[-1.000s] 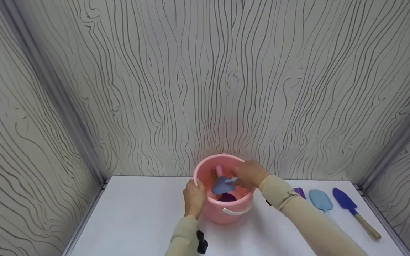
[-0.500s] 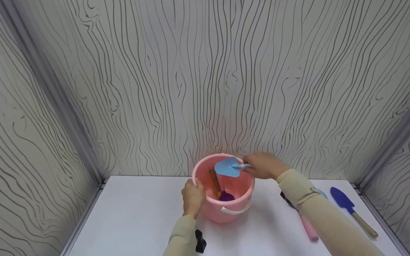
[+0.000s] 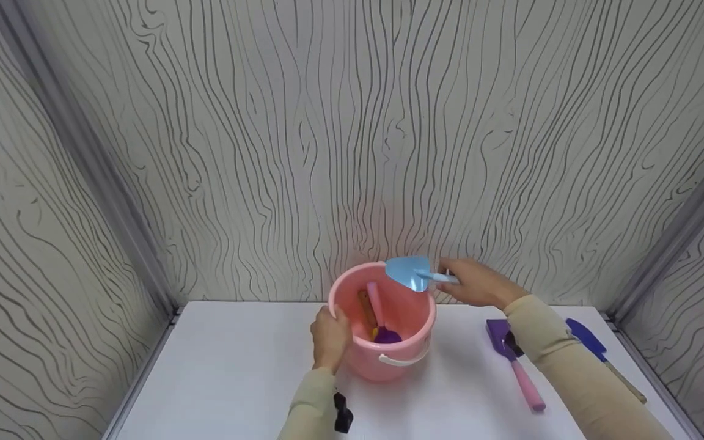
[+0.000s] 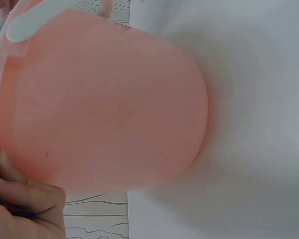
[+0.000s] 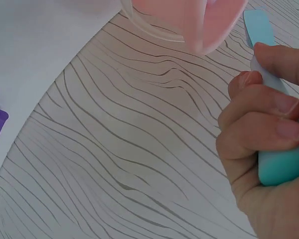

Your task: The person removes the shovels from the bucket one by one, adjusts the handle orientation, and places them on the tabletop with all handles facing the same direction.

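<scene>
A pink bucket (image 3: 382, 363) stands on the white table, with my left hand (image 3: 330, 337) gripping its left rim. In the left wrist view the thumb and fingers of that hand (image 4: 27, 204) pinch the rim. My right hand (image 3: 477, 282) holds a light blue hand trowel (image 3: 410, 272) by its handle, at the bucket's back right rim. The right wrist view shows the fingers curled round the pale, teal-ended handle (image 5: 284, 167). Inside the bucket lean a pink-handled tool with a purple head (image 3: 387, 335) and a brown wooden handle (image 3: 366, 307) with yellow at its lower end.
Right of the bucket lies a purple shovel (image 3: 498, 335) with a pink handle. Farther right is a dark blue trowel (image 3: 585, 336) with a wooden handle, partly behind the right sleeve. A white bucket handle (image 3: 398, 362) hangs in front. A wood-grain patterned wall (image 3: 254, 153) rises behind the table.
My right hand has lifted the light blue trowel from inside the bucket, up and right to its back rim. The left hand keeps its grip. The sleeve now covers another light blue tool on the table.
</scene>
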Tool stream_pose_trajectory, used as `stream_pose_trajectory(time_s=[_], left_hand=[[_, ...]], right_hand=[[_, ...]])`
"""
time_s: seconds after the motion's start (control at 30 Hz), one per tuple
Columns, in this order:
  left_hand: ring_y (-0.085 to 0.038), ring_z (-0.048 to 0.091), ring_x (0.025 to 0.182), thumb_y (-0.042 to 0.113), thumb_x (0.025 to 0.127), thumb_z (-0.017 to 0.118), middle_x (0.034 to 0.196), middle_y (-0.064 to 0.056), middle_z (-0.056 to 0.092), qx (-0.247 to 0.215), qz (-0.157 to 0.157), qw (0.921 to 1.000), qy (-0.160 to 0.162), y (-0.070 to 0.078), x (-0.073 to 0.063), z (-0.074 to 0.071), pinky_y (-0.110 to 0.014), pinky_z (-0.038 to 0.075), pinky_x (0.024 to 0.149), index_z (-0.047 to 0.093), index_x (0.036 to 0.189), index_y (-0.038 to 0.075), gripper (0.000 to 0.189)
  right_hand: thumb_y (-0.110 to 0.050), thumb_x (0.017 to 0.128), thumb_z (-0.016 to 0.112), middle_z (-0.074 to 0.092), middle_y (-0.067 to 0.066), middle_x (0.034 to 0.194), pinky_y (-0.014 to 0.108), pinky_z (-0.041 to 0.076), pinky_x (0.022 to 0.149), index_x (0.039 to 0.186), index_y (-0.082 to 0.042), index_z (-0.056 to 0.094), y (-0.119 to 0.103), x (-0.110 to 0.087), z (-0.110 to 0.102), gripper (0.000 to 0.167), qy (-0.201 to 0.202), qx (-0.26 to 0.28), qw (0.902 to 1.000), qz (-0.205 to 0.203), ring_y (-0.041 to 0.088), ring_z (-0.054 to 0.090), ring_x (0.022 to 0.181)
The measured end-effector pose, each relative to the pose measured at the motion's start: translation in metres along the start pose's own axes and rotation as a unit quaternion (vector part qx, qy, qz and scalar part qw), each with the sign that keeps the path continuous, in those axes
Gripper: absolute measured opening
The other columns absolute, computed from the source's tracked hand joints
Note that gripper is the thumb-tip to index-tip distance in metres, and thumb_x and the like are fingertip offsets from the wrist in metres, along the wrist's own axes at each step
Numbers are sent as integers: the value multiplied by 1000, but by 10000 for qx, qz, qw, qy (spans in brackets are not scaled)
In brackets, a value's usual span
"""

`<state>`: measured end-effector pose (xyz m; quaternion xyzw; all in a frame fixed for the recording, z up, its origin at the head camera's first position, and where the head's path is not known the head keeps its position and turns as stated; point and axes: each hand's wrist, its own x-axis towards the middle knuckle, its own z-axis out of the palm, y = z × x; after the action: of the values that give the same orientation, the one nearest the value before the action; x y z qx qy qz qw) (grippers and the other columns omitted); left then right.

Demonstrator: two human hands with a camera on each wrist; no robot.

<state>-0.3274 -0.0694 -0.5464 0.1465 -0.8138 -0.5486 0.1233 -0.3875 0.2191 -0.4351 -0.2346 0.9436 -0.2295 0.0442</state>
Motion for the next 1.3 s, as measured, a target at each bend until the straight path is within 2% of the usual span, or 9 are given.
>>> stream_pose_trajectory(time_s=[0.1,0.33,0.53,0.73,0.83,1.0,1.17,1.3], left_hand=[[-25,72,82,18,111,50,94,-18,72,22,65,10000,14,2,1,-1,-41,62,71,64,119,-11,33],[-26,75,87,21,112,49,101,-19,74,-70,-96,9999,-107,1,1,-2,-40,64,72,63,125,-9,35],[-28,76,89,21,112,49,103,-20,75,-12,-138,9998,-148,1,0,0,-41,64,74,63,126,-9,36],[-29,76,95,21,113,49,110,-21,75,-80,-206,9996,-195,0,1,0,-44,65,79,62,131,-8,36],[-29,76,96,21,113,49,111,-21,75,-145,-140,9996,-210,0,1,0,-44,65,80,62,132,-8,36],[-27,76,88,19,112,49,103,-20,75,-54,-26,9999,-88,1,2,-1,-41,64,73,63,127,-10,36],[-28,77,92,20,112,49,108,-21,75,-24,-124,9998,-131,1,1,1,-42,65,76,61,132,-10,37],[-28,76,92,20,112,49,108,-22,75,-5,-143,9998,-133,0,1,1,-42,65,76,61,132,-10,38]], right_hand=[[-21,105,69,71,5,102,44,61,81,119,-8,69,8,-6,-4,19,161,70,9998,69,20,63,88],[-25,108,64,69,5,97,40,59,76,119,-5,68,25,-17,-6,24,495,-2,9986,202,19,62,85],[-22,109,62,62,3,85,34,49,68,118,-1,68,40,-26,-2,23,671,-30,9973,308,16,55,75],[-24,109,61,61,1,82,34,47,65,116,-1,69,53,-33,8,25,691,-137,9963,486,15,54,72],[-25,109,61,62,1,84,34,47,66,117,-1,69,58,-36,13,26,729,-170,9955,578,15,55,73],[-19,107,62,67,5,86,33,48,62,119,6,68,67,-42,22,28,908,108,9938,626,15,56,68],[-16,105,62,72,9,93,34,49,65,120,8,67,74,-50,36,28,1092,348,9897,854,16,58,71],[-14,103,63,71,10,91,33,48,59,118,8,66,78,-55,46,27,1286,471,9849,1060,16,56,67]])
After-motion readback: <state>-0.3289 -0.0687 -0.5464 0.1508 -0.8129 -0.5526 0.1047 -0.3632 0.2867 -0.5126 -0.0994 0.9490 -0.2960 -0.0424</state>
